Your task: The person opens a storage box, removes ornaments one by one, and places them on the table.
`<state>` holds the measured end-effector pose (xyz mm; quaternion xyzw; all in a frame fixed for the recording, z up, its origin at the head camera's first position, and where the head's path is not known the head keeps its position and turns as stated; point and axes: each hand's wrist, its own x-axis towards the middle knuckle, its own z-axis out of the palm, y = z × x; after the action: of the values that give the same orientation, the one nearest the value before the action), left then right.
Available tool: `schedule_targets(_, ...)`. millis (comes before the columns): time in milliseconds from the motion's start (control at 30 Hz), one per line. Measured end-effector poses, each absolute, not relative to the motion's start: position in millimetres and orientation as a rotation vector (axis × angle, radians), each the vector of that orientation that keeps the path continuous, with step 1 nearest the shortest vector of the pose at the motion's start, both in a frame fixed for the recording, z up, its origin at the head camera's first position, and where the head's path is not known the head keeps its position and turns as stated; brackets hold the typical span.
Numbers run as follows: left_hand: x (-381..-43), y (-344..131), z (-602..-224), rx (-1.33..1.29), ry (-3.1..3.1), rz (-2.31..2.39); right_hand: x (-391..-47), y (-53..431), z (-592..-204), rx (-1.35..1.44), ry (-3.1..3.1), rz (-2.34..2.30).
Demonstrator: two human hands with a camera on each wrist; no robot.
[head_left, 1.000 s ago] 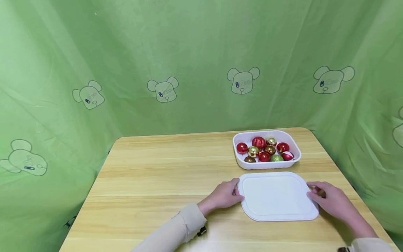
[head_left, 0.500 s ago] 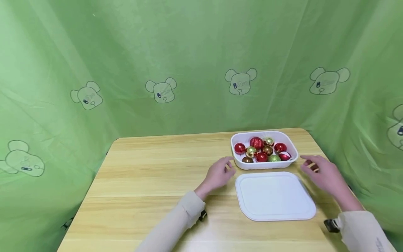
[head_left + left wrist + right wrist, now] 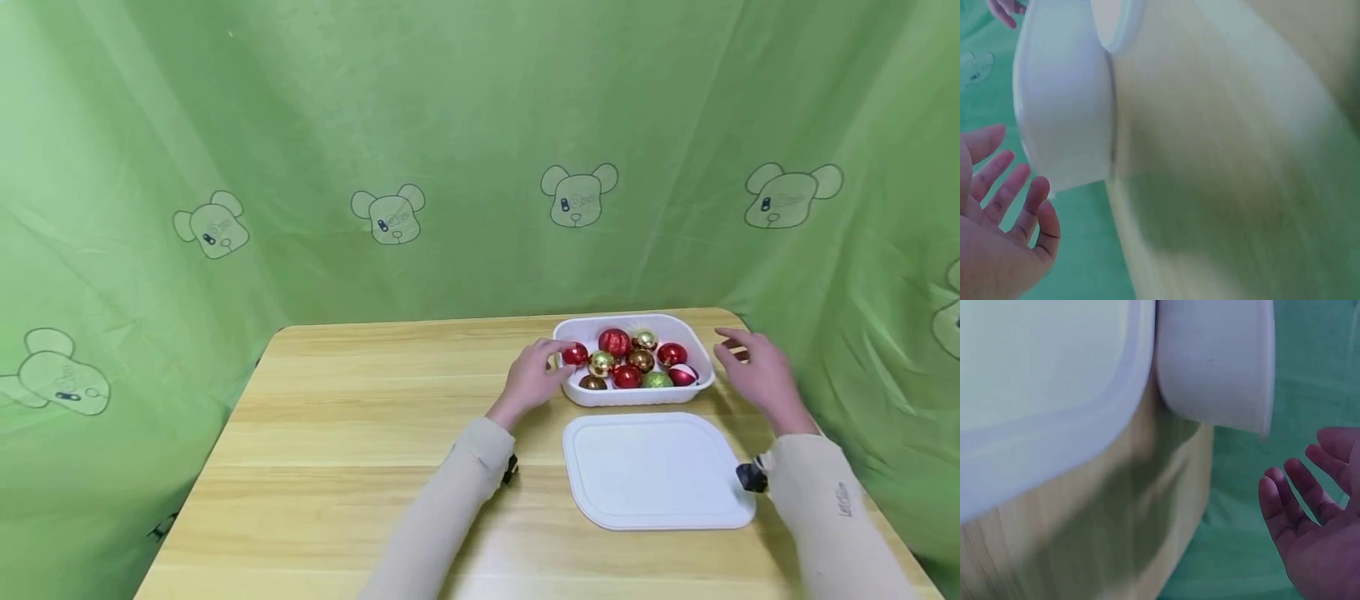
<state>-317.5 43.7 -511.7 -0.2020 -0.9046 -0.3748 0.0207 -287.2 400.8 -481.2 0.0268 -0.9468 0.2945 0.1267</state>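
A white plastic container holds several Christmas baubles in red, gold, brown and green. My left hand is at its left end, overlapping the rim in the head view. Loosely bent fingers of that hand show in the left wrist view beside the container's wall, gripping nothing. On the other side, my right hand hovers just right of the container. The right wrist view shows its relaxed fingers apart from the container wall.
A flat white lid lies on the wooden table in front of the container. Green cloth printed with bear heads hangs behind and beside the table. The container stands near the table's back right corner.
Both hands have let go of the lid's sides and moved away from me to the two ends of the container. The lid and container stay in place.
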Motion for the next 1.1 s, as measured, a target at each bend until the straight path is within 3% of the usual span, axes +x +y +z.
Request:
schedule_targets(467, -331, 57, -520, -0.614, -2.896, -1.129, -300, 405, -517, 0.042, -2.851, 0.948)
schedule_targets(1100, -336, 73, -508, -0.607, -3.081, -0.696, -295, 395, -517, -0.048, -2.85, 1.122)
